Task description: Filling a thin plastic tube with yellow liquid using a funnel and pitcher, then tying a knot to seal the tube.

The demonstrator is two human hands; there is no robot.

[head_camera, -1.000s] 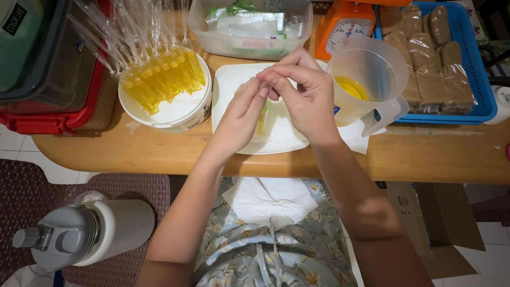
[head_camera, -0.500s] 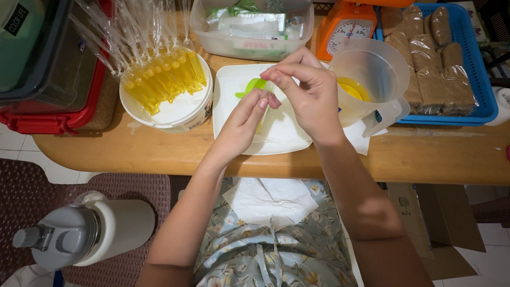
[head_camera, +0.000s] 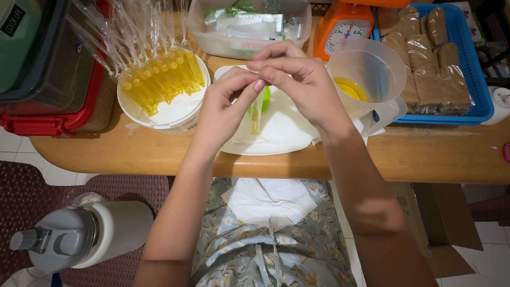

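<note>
Both hands meet above a white plate (head_camera: pixel 281 133) on a wooden table. My left hand (head_camera: pixel 226 103) and my right hand (head_camera: pixel 300 79) pinch the top of a narrow clear plastic bag (head_camera: pixel 256 114) that hangs down with yellow liquid in it. A green funnel (head_camera: pixel 264 99) lies on the plate behind the bag, partly hidden by my fingers. To the right stands a clear measuring jug (head_camera: pixel 366 74) with yellow liquid at its bottom. To the left, a white tub (head_camera: pixel 164 114) holds several filled yellow bags standing upright.
A red-lidded bin (head_camera: pixel 48 69) sits at far left. A clear box (head_camera: pixel 249 29) and an orange kitchen scale (head_camera: pixel 342 32) stand at the back. A blue basket (head_camera: pixel 475 79) holds brown packets. A white cloth (head_camera: pixel 271 199) lies on my lap; a grey-topped flask (head_camera: pixel 79 236) stands on the floor.
Both hands have lifted off the plate and now hold the bag's top higher up. The green funnel on the plate has come into view.
</note>
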